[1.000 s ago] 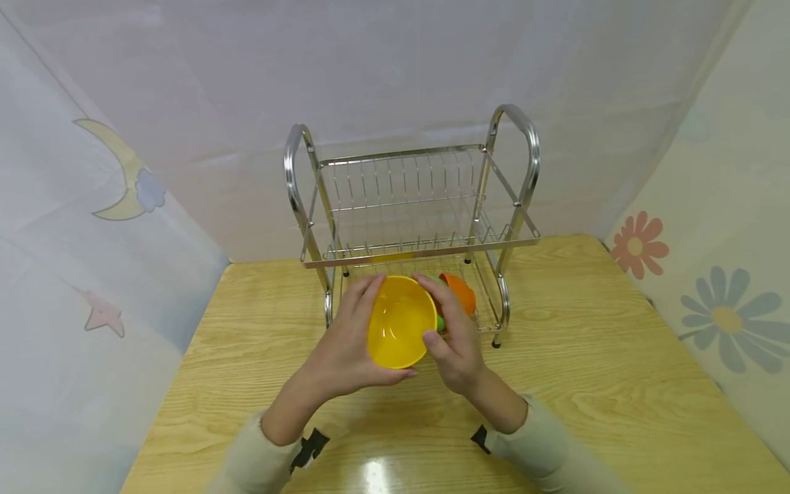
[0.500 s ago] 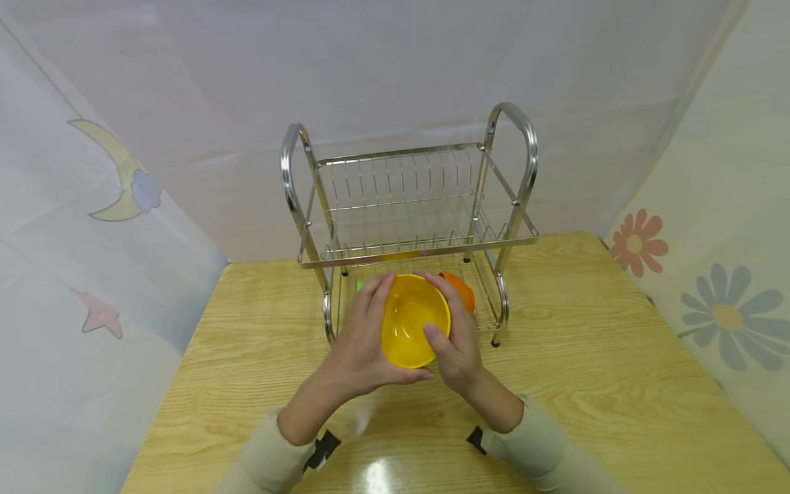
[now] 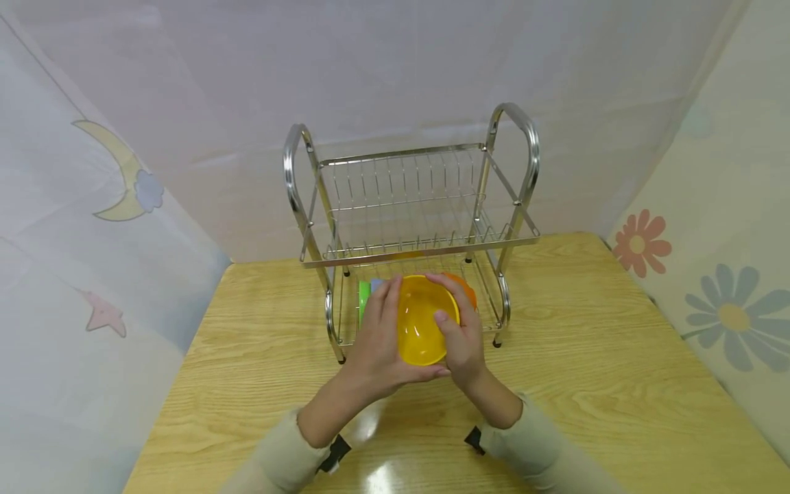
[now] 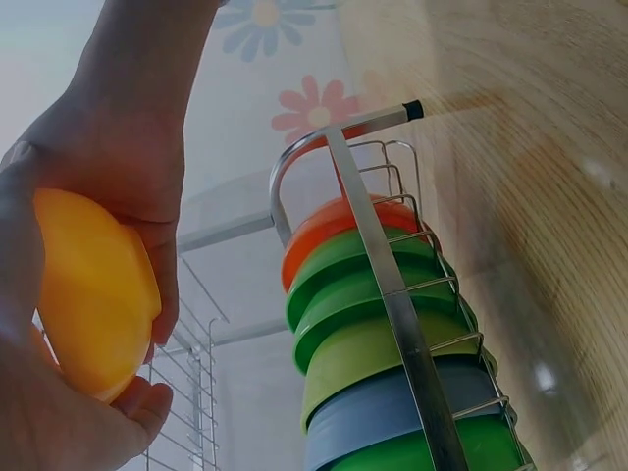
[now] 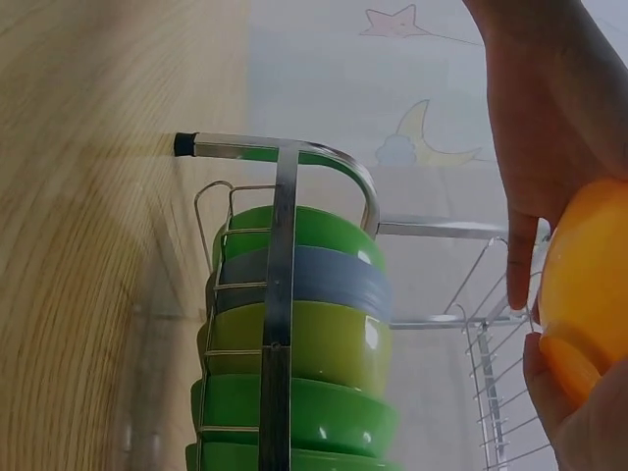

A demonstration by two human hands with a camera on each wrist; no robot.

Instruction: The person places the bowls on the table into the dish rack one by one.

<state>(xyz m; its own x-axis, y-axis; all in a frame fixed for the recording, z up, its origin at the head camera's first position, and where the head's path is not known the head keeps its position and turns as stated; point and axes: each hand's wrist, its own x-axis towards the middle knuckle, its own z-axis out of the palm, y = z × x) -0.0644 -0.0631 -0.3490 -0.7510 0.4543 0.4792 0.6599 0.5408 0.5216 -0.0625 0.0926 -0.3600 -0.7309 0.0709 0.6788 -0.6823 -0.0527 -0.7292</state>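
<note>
Both hands hold a yellow bowl (image 3: pixel 422 333) in front of the wire rack, its hollow turned up toward the head camera. My left hand (image 3: pixel 378 348) grips its left side, the thumb along the bottom edge. The right hand (image 3: pixel 464 342) pinches the right rim, with its thumb over the inside and its fingers behind. From the left wrist the bowl's smooth outer side (image 4: pixel 93 294) shows. Behind the hands, several bowls stand on edge in a row on the rack's lower tier: orange (image 4: pixel 329 231), green (image 5: pixel 294 412), yellow-green (image 5: pixel 329 345) and blue-grey (image 5: pixel 329 280). The hands hide most of that row from the head view.
A two-tier chrome dish rack (image 3: pixel 420 255) stands on the wooden table (image 3: pixel 592 357), with tall looped handles at both ends. Its upper tier has wire slots. A thin metal bar (image 4: pixel 388 265) runs along the front of the lower tier. Printed cloth walls (image 3: pixel 395 62) enclose the table.
Both hands have shifted right with the yellow bowl, the left hand further. More of the green and blue-grey bowls at the left of the lower tier shows now.
</note>
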